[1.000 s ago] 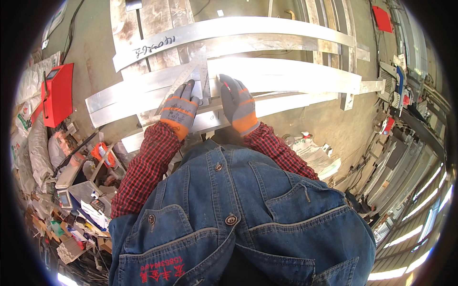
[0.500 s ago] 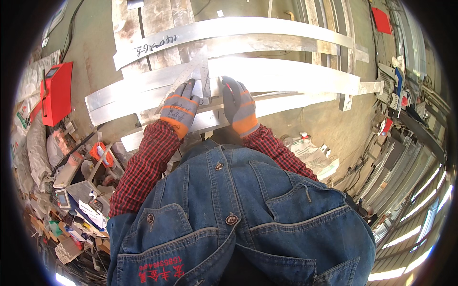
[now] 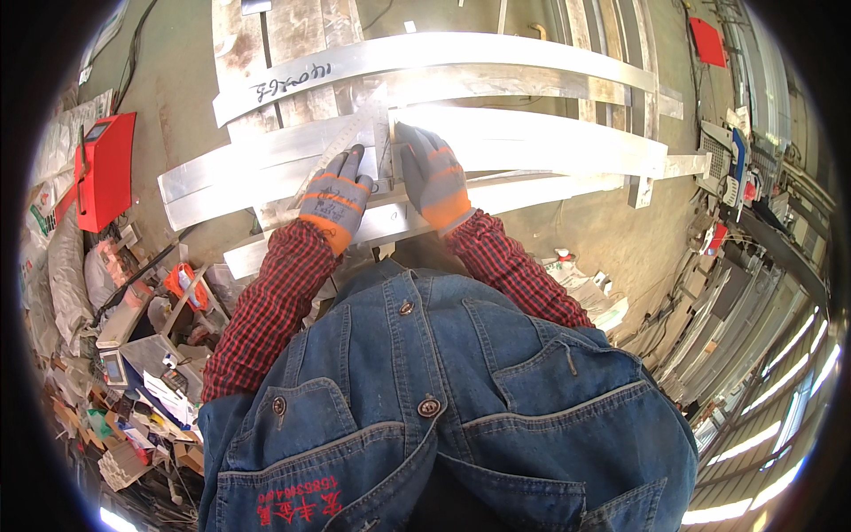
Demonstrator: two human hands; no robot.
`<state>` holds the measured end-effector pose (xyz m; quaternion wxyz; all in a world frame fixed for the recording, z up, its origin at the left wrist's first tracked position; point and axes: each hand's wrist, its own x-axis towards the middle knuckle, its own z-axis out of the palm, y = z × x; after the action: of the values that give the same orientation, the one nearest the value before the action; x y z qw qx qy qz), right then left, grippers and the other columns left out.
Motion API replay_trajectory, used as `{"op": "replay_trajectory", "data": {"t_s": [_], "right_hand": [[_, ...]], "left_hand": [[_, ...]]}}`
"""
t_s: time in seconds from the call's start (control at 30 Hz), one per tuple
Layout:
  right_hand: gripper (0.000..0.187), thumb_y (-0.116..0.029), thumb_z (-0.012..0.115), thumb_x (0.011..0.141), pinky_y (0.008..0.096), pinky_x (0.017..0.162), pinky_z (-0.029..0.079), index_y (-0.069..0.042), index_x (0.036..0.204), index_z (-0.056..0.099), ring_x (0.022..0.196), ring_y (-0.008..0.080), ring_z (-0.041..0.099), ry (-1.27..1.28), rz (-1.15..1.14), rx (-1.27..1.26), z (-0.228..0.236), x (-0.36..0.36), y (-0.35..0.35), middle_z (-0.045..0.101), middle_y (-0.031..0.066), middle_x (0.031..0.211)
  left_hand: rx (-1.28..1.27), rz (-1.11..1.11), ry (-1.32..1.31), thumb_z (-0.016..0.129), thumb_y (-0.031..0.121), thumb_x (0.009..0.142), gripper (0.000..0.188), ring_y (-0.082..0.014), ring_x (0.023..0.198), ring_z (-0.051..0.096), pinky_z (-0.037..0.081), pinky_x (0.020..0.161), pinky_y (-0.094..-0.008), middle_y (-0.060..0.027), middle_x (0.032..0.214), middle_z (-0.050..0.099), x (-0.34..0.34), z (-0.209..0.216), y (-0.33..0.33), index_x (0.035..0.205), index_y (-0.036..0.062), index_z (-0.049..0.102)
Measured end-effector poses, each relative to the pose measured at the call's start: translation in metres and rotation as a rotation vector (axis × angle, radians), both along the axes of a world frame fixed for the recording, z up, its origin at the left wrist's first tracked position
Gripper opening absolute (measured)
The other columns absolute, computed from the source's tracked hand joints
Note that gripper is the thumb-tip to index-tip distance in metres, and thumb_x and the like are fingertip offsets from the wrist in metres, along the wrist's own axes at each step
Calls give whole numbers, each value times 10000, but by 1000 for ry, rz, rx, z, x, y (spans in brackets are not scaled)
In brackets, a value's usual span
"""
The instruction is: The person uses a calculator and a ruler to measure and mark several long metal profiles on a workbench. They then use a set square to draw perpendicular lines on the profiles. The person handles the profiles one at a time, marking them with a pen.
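Both gloved hands lean in over the bright metal. The left hand [image 3: 338,191] has its fingers reaching out close together, a little bent and not curled round anything, their tips resting by the sloping edge of a triangular square [image 3: 382,142]. The right hand [image 3: 433,177] sits just across from it, at three o'clock, its fingers side by side and pointing toward eleven; whether they pinch something small I can't tell, since the palm side is hidden.

The square lies between the two, at twelve o'clock from the gap, on top of flat metal bars [image 3: 208,180]. From there a glaring length of bar [image 3: 541,142] runs out toward three o'clock. Beyond, at twelve, another bar [image 3: 479,49] with black handwriting crosses the wooden-looking supports [image 3: 297,35].

Farther out, a red box-shaped machine [image 3: 106,173] stands at nine o'clock and an orange object [image 3: 184,285] sits in the clutter at eight. A red panel [image 3: 707,42] is off at two, pale sheeting [image 3: 598,297] on the floor at four, and the wearer's denim overalls [image 3: 425,381] fill six.
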<state>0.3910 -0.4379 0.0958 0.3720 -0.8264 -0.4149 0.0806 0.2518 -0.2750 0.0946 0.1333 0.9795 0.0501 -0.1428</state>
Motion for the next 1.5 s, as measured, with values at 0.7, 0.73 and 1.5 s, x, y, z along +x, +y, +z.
{"op": "replay_trajectory", "data": {"t_s": [0.7,0.73,1.5], "right_hand": [[372,-152,627,1049,498,993,587,-102,1413,688,1124,428,703,31,95,-273,4,-21,-9,725,203,1282],[325,-135,637,1050,494,970,592,-86,1364,708,1100,424,713,45,108,-286,7,-28,-16,738,201,1231],[285,-326,654,1082,487,967,587,-102,1221,764,1098,409,729,63,130,-294,-12,-111,-61,771,177,1172]], "left_hand": [[4,4,-29,676,73,950,304,-415,1474,560,522,1192,-487,-252,1690,491,-9,1,1,1243,32,745],[3,6,-29,677,74,950,307,-415,1474,559,522,1191,-486,-252,1692,489,-9,1,1,1246,32,745],[95,105,48,645,162,1024,316,-364,1528,520,490,1219,-463,-191,1735,452,-65,-2,51,1295,32,743]]}}
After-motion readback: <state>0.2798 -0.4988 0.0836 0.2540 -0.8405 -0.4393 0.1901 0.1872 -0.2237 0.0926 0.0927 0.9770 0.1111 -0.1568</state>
